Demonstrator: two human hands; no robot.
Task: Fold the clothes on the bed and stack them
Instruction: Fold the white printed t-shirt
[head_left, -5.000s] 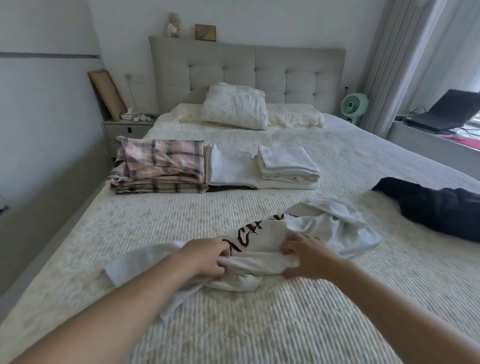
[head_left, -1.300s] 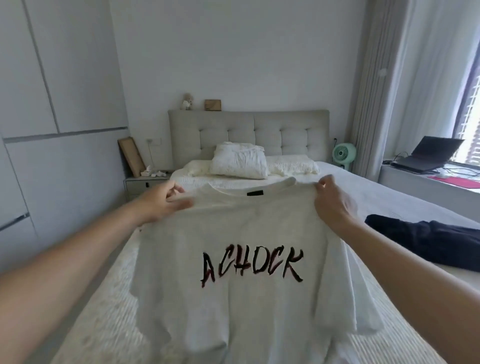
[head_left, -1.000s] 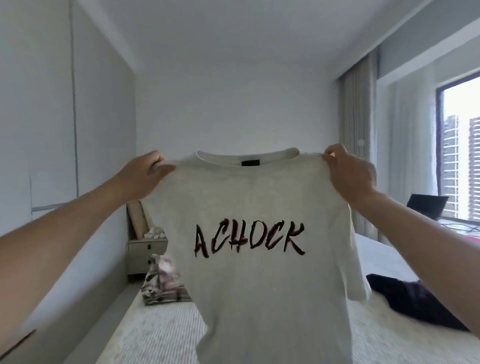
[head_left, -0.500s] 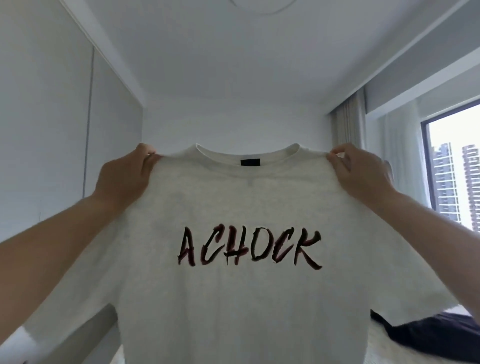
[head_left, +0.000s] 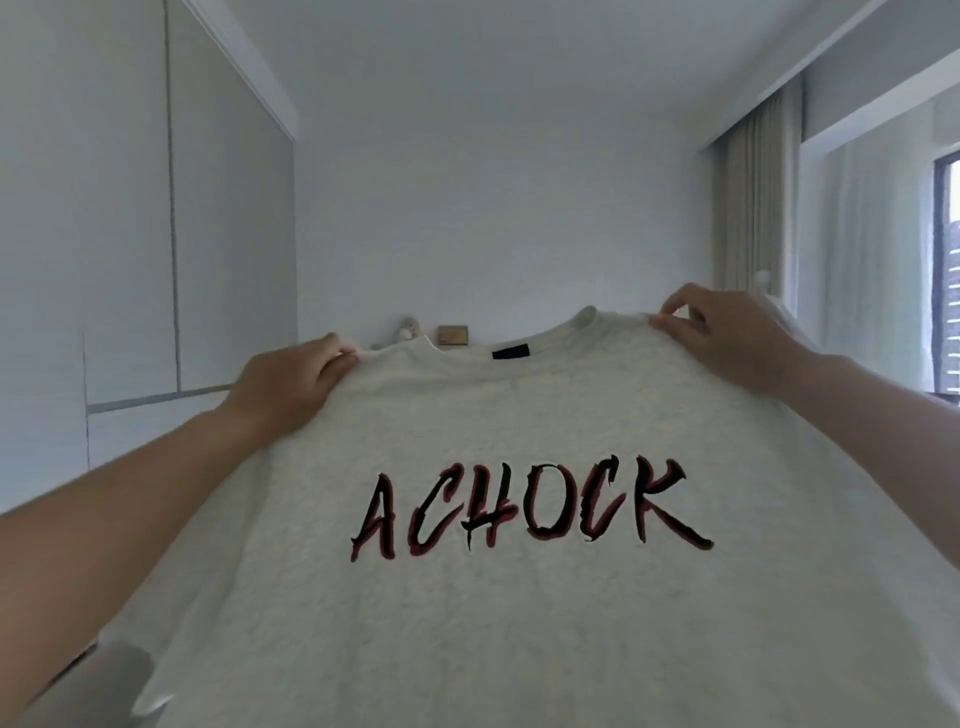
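Pale grey T-shirt hangs spread in the air, left hand and right hand each pinching a shoulder. Risk: uneven lowering (bed unseen) would crease the body or tuck a sleeve.

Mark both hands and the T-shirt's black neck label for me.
left hand (head_left: 288, 392), head view, on the back of the hand.
right hand (head_left: 727, 338), head view, on the back of the hand.
black neck label (head_left: 510, 353), head view, on the label's middle, inside the collar.
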